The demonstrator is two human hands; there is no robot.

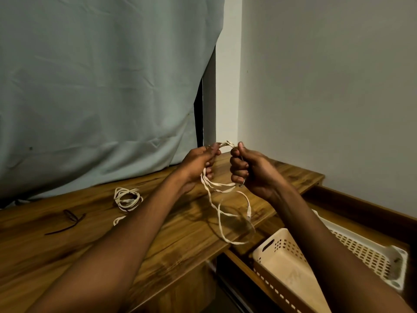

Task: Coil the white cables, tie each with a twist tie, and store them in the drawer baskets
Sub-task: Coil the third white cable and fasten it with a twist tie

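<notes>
Both hands are raised above the wooden table (158,240), holding one white cable (220,208). My left hand (198,163) grips a bunch of its strands, and my right hand (246,168) is curled round the same cable a little to the right. Several loops hang loose below the hands, with a plug end (248,210) dangling. A second white cable (127,198) lies coiled on the table to the left. A dark twist tie (67,221) lies further left. A cream perforated basket (286,263) sits in the open drawer at lower right.
Behind it a second, whiter basket (370,251) lies in the drawer (361,206). A grey curtain (101,86) hangs behind the table, a plain wall stands on the right. A short white cable piece (119,220) shows beside my left forearm.
</notes>
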